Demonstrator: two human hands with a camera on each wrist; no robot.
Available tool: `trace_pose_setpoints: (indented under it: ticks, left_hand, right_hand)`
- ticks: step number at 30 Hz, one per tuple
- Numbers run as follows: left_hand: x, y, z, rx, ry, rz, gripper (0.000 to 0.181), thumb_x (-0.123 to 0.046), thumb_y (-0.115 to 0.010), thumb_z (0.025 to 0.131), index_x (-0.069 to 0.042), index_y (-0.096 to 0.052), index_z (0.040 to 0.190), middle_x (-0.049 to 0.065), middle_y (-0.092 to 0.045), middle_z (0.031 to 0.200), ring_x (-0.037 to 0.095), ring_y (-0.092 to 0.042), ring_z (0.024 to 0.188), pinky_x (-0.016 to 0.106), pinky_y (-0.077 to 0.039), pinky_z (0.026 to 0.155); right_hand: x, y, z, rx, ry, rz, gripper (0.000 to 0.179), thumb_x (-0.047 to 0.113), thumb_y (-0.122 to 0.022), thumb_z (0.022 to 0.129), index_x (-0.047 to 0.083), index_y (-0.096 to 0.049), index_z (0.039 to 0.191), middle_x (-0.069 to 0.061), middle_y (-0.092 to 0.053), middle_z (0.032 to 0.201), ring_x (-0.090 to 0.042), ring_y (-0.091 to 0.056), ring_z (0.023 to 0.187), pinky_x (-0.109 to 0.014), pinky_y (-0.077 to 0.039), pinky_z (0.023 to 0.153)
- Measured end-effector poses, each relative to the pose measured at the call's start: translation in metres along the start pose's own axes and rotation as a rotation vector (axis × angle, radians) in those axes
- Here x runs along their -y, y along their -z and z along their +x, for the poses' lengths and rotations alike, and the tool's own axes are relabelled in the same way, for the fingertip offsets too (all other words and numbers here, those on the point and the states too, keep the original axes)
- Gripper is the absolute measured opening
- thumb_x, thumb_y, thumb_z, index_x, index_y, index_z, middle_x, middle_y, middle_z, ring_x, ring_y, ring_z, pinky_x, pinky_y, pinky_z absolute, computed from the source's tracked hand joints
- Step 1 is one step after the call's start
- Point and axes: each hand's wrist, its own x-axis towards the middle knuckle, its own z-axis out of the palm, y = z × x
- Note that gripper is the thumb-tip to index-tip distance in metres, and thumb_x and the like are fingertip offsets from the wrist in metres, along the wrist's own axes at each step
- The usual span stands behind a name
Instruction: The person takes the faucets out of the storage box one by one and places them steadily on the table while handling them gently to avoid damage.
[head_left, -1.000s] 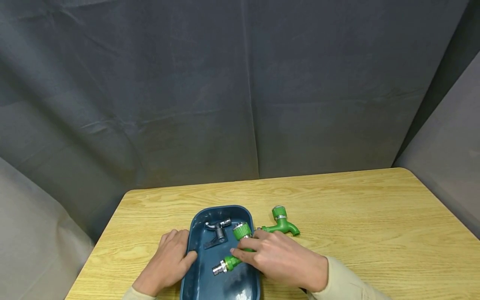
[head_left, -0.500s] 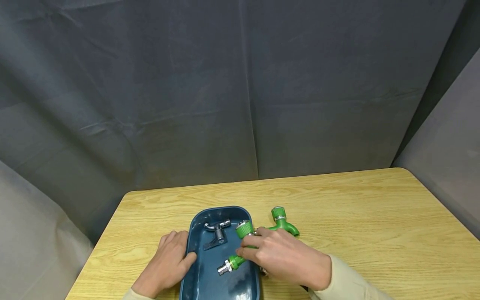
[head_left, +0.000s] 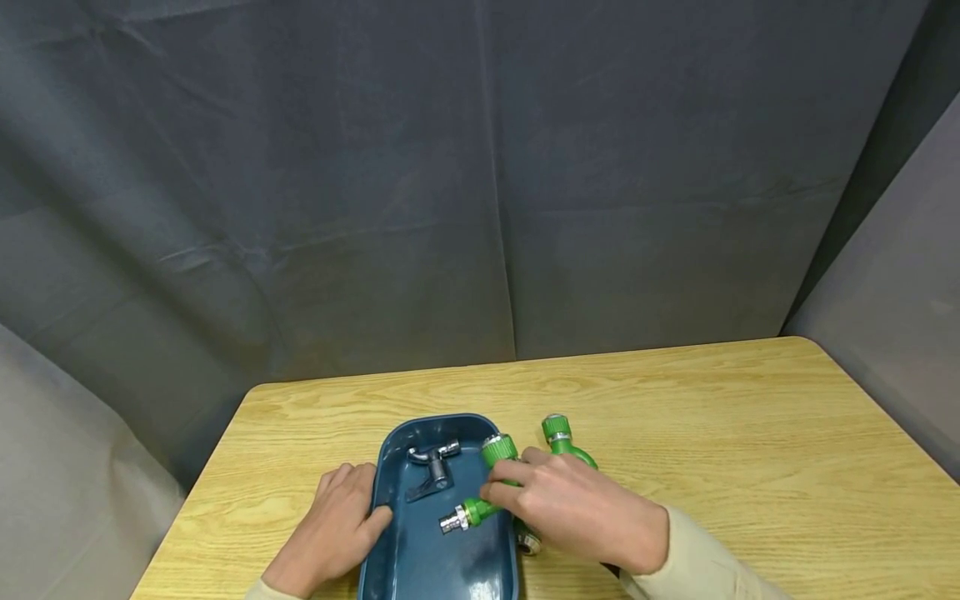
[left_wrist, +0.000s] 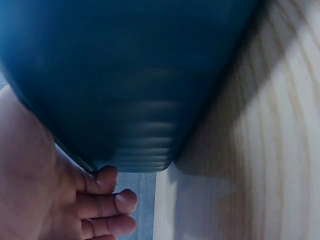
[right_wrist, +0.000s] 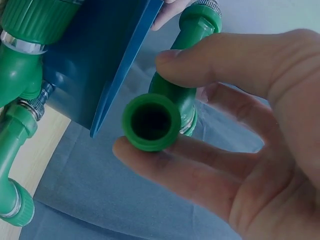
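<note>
My right hand (head_left: 558,504) holds a green plastic tap (head_left: 480,510) by its body over the right side of a dark blue tray (head_left: 412,575). The tap's silver threaded end points left, and its green knob stands up. In the right wrist view, thumb and fingers lie on either side of the held tap (right_wrist: 187,47), its open spout facing the camera. My left hand (head_left: 333,521) grips the tray's left rim, thumb over the edge and fingers along the outer wall, as the left wrist view shows. A chrome tap (head_left: 435,471) lies inside the tray.
Just right of the tray, another green tap (head_left: 558,429) lies on the wooden table (head_left: 712,433), partly behind my right hand. A third green tap (head_left: 529,543) lies beside the tray's right wall, mostly hidden. Grey cloth (head_left: 375,208) hangs behind the table.
My right hand has moved slightly right with the green tap, from over the tray's middle toward its right rim. My left hand and the chrome tap have stayed in place.
</note>
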Motion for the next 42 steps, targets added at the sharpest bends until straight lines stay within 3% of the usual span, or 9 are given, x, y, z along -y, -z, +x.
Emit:
trace_pose_setpoints:
  ticks: [10, 24, 42]
  left_hand:
    - [-0.002, 0.002, 0.0, 0.004, 0.009, -0.01, 0.006, -0.024, -0.058, 0.093, -0.021, -0.055, 0.097, -0.009, -0.045, 0.081, 0.013, -0.038, 0.086, 0.047, -0.036, 0.099]
    - [-0.001, 0.002, -0.002, -0.004, -0.003, -0.001, 0.007, -0.023, -0.059, 0.093, -0.023, -0.052, 0.092, -0.009, -0.043, 0.078, 0.012, -0.037, 0.083, 0.046, -0.036, 0.099]
    - [-0.002, 0.002, -0.002, -0.025, -0.012, -0.002, 0.01, -0.023, -0.059, 0.092, -0.025, -0.05, 0.089, -0.011, -0.041, 0.076, 0.011, -0.035, 0.081, 0.043, -0.036, 0.095]
  right_hand:
    - [-0.004, -0.001, -0.001, 0.018, -0.024, 0.002, 0.037, 0.003, -0.081, 0.084, 0.023, -0.075, 0.115, 0.011, -0.07, 0.105, -0.011, -0.064, 0.078, -0.021, -0.055, 0.064]
    - [-0.011, -0.002, -0.002, 0.037, -0.044, 0.022, 0.022, 0.01, -0.079, 0.088, 0.022, -0.074, 0.107, 0.01, -0.068, 0.097, -0.009, -0.059, 0.074, -0.022, -0.053, 0.066]
    - [-0.022, -0.003, -0.003, 0.069, -0.078, 0.052, 0.039, -0.004, -0.084, 0.075, 0.02, -0.074, 0.104, 0.008, -0.067, 0.098, -0.011, -0.058, 0.071, -0.025, -0.055, 0.064]
